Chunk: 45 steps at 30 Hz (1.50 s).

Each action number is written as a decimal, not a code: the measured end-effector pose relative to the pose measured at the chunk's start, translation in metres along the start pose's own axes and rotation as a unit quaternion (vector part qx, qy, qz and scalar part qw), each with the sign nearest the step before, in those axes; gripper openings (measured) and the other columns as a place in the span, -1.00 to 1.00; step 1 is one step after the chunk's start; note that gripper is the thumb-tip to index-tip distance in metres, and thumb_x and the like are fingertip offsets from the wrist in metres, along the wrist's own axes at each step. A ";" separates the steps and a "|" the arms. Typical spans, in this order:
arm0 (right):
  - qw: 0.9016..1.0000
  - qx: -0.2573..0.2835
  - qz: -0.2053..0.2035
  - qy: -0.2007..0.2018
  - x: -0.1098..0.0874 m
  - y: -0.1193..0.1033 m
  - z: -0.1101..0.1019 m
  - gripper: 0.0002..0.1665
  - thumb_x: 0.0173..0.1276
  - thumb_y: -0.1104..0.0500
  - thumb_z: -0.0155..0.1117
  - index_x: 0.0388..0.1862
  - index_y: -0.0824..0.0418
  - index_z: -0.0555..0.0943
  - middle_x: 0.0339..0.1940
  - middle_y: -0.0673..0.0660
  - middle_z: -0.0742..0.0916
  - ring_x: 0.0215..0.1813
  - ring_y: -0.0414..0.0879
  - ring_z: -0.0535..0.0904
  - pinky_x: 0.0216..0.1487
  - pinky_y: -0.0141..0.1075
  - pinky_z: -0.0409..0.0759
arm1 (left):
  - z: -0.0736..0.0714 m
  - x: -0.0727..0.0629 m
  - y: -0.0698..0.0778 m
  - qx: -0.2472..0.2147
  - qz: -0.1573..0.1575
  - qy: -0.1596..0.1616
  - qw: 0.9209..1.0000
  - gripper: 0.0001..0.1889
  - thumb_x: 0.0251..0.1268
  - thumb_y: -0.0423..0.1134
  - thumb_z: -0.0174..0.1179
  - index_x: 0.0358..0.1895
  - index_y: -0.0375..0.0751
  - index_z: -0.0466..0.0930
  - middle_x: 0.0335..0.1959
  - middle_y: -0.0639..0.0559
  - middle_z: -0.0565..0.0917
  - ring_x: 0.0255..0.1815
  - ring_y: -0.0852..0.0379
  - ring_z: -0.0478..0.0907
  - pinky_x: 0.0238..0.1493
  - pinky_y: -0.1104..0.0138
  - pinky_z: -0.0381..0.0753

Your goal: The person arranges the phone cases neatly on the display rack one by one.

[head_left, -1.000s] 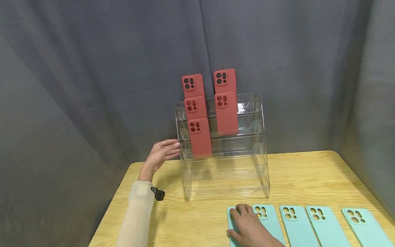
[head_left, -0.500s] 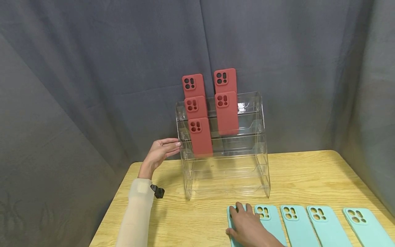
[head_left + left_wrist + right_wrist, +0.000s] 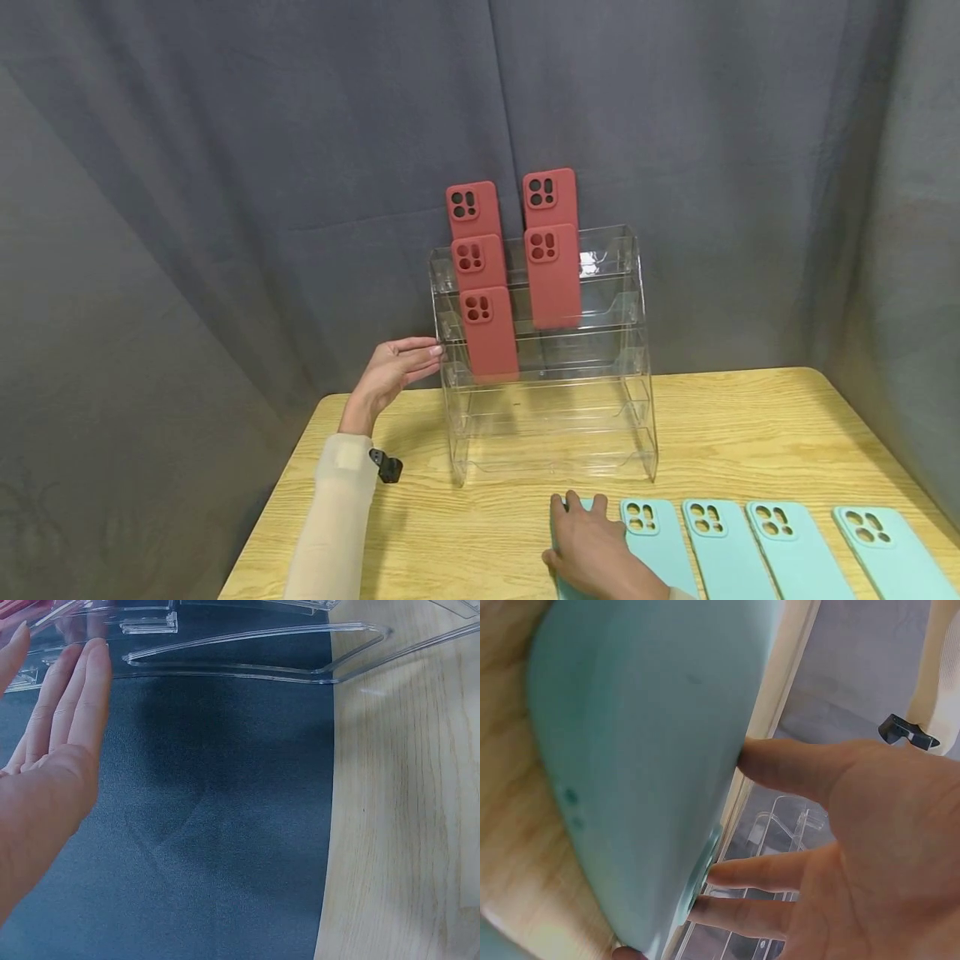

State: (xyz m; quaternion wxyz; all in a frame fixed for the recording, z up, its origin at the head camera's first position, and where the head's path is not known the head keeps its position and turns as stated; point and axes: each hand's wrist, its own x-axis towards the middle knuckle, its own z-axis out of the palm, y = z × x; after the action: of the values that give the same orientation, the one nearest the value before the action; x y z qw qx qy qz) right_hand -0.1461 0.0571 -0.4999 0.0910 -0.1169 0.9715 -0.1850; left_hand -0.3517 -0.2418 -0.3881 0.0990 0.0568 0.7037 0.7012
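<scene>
My left hand (image 3: pixel 387 373) reaches to the left side of a clear acrylic tiered rack (image 3: pixel 555 467). Its fingers lie straight with their tips against the rack wall; the left wrist view also shows the straight fingers (image 3: pixel 86 701). My right hand (image 3: pixel 592 546) is over the leftmost teal phone case on the table, covering most of it. In the right wrist view the thumb touches one edge of that phone case (image 3: pixel 645 750), two fingers reach its camera rim, and another fingertip shows at the far edge.
Several red phone cases (image 3: pixel 489 342) stand in two columns in the rack's upper tiers. More teal phone cases (image 3: pixel 723 554) lie in a row to the right on the wooden table (image 3: pixel 480 542). A grey curtain (image 3: pixel 300 167) hangs behind and at both sides.
My right hand has shifted slightly left over the leftmost teal phone case, its fingers nearer that case's left edge. The left hand stays against the rack.
</scene>
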 end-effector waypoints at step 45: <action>0.973 0.047 -0.077 0.212 0.009 -0.023 -0.038 -0.29 0.23 0.04 0.43 0.39 0.13 0.60 0.33 0.16 0.70 0.29 0.38 0.55 -0.31 0.08 0.76 | 0.001 -0.002 -0.003 -0.002 0.001 0.012 1.000 -0.49 0.44 -0.28 0.38 0.36 -0.39 0.54 0.16 -0.11 0.76 0.11 0.12 0.78 0.27 0.23 0.74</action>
State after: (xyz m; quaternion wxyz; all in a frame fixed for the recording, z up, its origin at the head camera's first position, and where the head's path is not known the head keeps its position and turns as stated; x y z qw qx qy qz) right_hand -0.1586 0.0472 -0.4576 -0.1263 -0.1451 0.9468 -0.2579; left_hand -0.3497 -0.2411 -0.3908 0.0896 0.0492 0.7036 0.7032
